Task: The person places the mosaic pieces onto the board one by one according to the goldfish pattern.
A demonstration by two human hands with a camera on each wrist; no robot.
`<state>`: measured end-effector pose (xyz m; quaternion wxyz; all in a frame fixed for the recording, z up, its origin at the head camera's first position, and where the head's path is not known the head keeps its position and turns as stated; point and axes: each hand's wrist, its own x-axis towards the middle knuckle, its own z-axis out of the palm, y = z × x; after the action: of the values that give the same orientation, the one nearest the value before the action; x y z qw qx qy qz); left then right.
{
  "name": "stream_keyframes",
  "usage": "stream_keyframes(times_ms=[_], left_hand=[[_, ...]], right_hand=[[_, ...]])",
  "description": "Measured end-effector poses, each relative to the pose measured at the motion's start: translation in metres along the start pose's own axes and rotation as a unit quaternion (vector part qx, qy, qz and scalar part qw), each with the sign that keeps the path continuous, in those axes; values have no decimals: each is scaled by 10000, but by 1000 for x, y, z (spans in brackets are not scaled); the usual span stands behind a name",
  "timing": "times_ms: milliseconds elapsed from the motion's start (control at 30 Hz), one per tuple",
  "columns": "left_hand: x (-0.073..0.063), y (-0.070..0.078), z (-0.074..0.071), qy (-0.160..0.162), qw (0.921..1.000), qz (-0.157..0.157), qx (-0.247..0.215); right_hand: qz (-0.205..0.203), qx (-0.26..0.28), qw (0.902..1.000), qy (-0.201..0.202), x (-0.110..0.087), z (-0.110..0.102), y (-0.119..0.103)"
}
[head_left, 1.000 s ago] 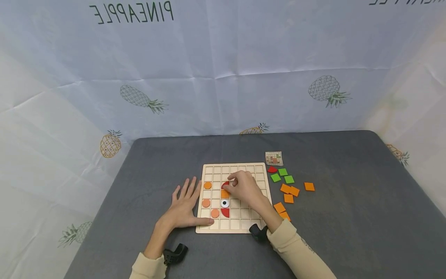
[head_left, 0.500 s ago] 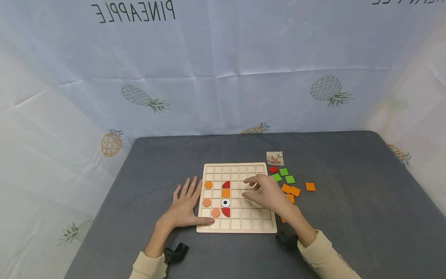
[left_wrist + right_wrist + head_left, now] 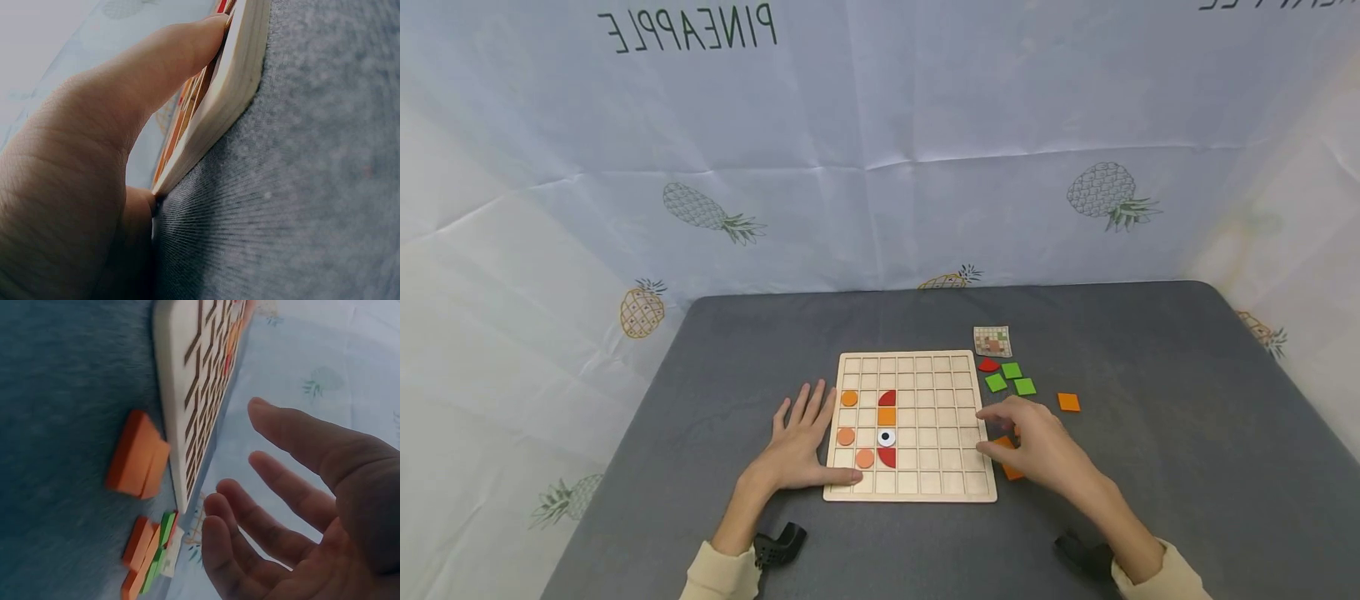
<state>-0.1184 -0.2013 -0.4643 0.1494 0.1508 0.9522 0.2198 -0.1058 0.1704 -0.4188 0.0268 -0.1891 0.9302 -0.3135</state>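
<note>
Wooden grid board (image 3: 918, 427) lies flat at the centre of the work area, twelve o'clock being its far side. The left hand (image 3: 797, 450) is spread, thumb over the rim near seven o'clock and index fingertip at the nine-o'clock edge, presumably to stop sliding. Left of centre, red quarter-circles (image 3: 887, 398), an orange square (image 3: 887, 417) and an eye disc (image 3: 887, 437) occupy single cells, whose ridges probably keep them aligned. At three o'clock the right hand (image 3: 1037, 442) hovers, digits parted and grasping nothing, partly masking orange tiles (image 3: 1012, 472). Green tiles (image 3: 1024, 387) and a pattern card (image 3: 992, 342) lie between one and two o'clock, apparently for ready reach and sight.
</note>
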Motion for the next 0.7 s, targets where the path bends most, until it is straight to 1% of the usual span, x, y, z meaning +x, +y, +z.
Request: stream_keyframes(times_ms=[167, 300, 500, 700], left_hand=[[1, -1, 2, 43, 10000, 39, -14], [1, -3, 3, 54, 10000, 32, -10], [2, -4, 3, 65, 10000, 18, -70], [2, -4, 4, 38, 10000, 24, -66]], right_hand=[[328, -97, 9993, -126, -14, 0, 9], [572, -223, 9977, -274, -21, 0, 14], [869, -218, 9947, -508, -25, 2, 18], [1081, -346, 9922, -507, -26, 8, 17]])
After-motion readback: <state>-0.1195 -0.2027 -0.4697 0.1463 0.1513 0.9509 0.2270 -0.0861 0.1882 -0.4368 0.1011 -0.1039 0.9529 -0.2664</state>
